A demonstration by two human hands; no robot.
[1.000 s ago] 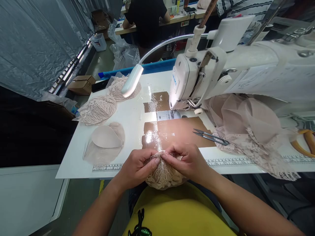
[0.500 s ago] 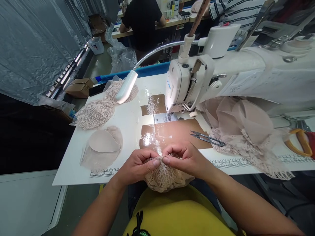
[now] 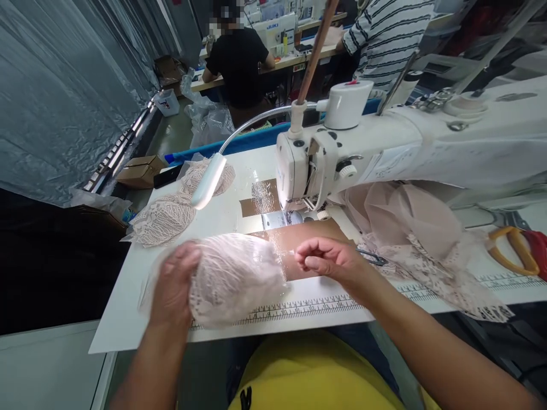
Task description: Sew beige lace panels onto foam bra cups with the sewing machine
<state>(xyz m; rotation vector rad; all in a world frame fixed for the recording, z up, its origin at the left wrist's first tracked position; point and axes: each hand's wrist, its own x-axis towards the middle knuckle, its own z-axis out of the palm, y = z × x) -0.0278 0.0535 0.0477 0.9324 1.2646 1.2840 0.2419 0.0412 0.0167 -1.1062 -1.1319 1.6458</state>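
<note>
My left hand (image 3: 173,282) is wrapped around the left edge of a pale lace bra cup (image 3: 235,276), smeared by motion, above the table's front edge. Under and behind that hand, a sheer beige cup piece (image 3: 147,285) is mostly hidden. To the right of the lace cup, my right hand (image 3: 329,259) is loosely curled, with nothing visible in its fingers. It hovers over a brown taped patch (image 3: 314,232). Thread snips (image 3: 372,257) lie just beyond it, partly covered by the hand. The sewing machine's head (image 3: 299,171) stands behind.
Two lace cups (image 3: 164,219) lie at the table's left beside a lamp (image 3: 209,182). Sheer and lace fabric (image 3: 410,222) is heaped under the machine arm, near orange-handled scissors (image 3: 513,250). A ruler strip (image 3: 316,307) runs along the front edge. A person (image 3: 239,68) sits at another table ahead.
My hands have parted; the right has let go of the lace cup. My left hand has carried it up and left over the table. The view has shifted slightly.
</note>
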